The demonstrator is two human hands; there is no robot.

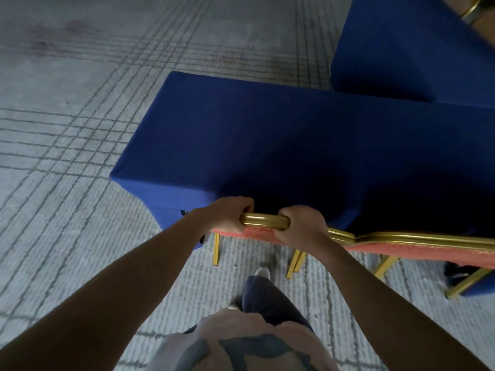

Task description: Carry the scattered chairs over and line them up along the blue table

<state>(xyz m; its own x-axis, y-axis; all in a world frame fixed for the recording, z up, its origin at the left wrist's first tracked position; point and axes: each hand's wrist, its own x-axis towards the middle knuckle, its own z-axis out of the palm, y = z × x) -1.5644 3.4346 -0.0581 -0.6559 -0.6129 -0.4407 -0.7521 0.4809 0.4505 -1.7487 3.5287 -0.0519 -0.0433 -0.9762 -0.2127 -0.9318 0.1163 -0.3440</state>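
Head view: a long table [267,145] draped to the floor in smooth dark blue cloth fills the middle. A second blue-draped table [401,44] stands beyond its far right end, with a curved gold frame [471,6] at the top right corner, too cropped to name.

The near chair [265,220] stands right against the long table's near edge, close to its left corner. The left hand [230,215] and right hand [300,226] both curl round its ribbed gold top rail, a short stretch of rail bare between them. Its back is red patterned fabric, its legs thin gold square tube; the seat is hidden, perhaps under the cloth.

Just to the right, a second red-and-gold chair [417,241] stands along the same edge, its scalloped rail touching or nearly touching the first.

Underfoot is pale grey ribbed carpet [80,129] crossed by dark grid lines. A dark trouser leg [267,298] and a light shoe [262,271] stand behind the held chair.
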